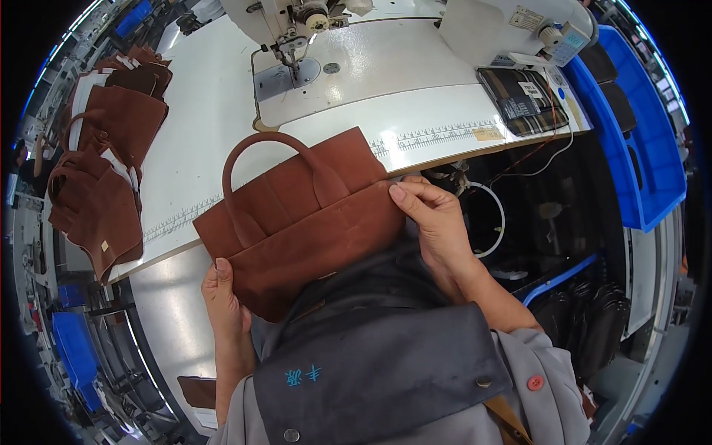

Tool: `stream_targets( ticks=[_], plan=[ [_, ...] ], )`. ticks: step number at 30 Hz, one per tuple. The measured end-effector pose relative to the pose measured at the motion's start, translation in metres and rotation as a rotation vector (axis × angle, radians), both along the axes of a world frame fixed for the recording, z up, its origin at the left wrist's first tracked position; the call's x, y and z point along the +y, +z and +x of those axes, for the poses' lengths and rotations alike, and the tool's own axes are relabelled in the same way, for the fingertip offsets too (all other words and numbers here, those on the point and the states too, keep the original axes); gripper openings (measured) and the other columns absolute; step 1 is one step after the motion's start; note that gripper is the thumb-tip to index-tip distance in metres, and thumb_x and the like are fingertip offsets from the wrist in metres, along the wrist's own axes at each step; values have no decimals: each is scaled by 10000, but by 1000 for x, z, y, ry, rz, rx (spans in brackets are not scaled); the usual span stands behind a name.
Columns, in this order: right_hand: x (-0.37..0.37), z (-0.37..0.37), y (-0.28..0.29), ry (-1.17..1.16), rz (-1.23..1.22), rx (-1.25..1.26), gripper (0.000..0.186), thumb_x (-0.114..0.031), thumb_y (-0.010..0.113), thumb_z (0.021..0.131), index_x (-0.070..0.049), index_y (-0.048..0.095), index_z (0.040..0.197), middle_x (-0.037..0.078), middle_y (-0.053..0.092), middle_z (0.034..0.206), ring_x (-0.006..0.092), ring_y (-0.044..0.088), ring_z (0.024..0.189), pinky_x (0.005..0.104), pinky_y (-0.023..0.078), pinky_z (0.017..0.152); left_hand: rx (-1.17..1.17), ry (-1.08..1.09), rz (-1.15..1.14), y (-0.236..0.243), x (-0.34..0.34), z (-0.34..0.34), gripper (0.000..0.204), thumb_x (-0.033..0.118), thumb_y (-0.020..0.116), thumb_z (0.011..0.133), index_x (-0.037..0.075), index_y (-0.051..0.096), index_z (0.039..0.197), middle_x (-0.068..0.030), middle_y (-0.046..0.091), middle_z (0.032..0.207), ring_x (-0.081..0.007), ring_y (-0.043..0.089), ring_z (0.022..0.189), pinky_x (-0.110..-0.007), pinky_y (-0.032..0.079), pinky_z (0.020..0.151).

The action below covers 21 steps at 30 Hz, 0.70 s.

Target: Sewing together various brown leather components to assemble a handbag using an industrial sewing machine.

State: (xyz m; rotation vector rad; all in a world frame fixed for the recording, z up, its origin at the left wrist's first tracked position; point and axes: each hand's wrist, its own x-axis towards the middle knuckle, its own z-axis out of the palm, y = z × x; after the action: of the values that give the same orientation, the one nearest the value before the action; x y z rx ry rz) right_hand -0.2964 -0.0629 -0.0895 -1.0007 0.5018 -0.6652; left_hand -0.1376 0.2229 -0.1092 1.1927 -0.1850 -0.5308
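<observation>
Between my two hands I hold a reddish-brown leather bag panel (pixel 326 226) with one curved handle (pixel 236 167) standing up from it. Its upper part lies over the front edge of the white sewing table, and its lower part hangs down toward my lap. My left hand (pixel 226 300) pinches the panel's left edge, thumb on top. At the right edge my right hand (pixel 434 219) grips it the same way, the fingers partly hidden behind the leather. Beyond the panel stands a sewing machine (pixel 297 55), its needle and presser foot over the metal plate.
A pile of brown leather bag pieces with handles (pixel 111 178) lies at the table's left. Toward the right are a plaid packet (pixel 523 100), a white motor box (pixel 519 30) and a blue bin (pixel 638 148) with dark pieces inside. A ruler strip (pixel 437 136) runs along the table's front edge.
</observation>
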Motion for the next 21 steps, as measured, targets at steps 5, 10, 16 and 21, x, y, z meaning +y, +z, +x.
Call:
stream_targets(
  ticks=[5, 10, 16, 21],
  plan=[
    [-3, -1, -3, 69, -52, -14, 183, -1, 727, 905, 6, 747, 1087, 22, 697, 974, 112, 642, 954, 237, 486, 949, 9, 46, 37, 4, -7, -1, 354, 330, 613, 1020, -12, 674, 1085, -126, 714, 1109, -172, 689, 977, -295, 561, 877],
    [-6, 1, 1, 121, 195, -16, 215, -46, 691, 939, 12, 721, 1145, 46, 717, 1057, 103, 652, 995, 252, 495, 937, 41, 101, 48, 1, -17, -3, 332, 344, 613, 1021, 19, 678, 1032, -105, 717, 1041, -144, 680, 918, -273, 559, 813],
    [-7, 2, -17, 158, 62, -18, 165, -4, 620, 962, 2, 667, 1121, -45, 620, 884, 12, 539, 777, 156, 430, 727, 47, 61, 202, 19, -12, -3, 306, 333, 613, 1025, 36, 650, 958, -87, 712, 957, -123, 664, 808, -283, 558, 753],
    [-11, 0, -16, 121, -266, 2, 261, 24, 647, 935, -4, 677, 1192, -23, 642, 989, -4, 543, 779, 154, 461, 749, -5, 46, 29, -6, -9, 0, 319, 318, 611, 1024, 3, 657, 1029, -122, 724, 1046, -175, 696, 934, -325, 571, 859]
  ],
)
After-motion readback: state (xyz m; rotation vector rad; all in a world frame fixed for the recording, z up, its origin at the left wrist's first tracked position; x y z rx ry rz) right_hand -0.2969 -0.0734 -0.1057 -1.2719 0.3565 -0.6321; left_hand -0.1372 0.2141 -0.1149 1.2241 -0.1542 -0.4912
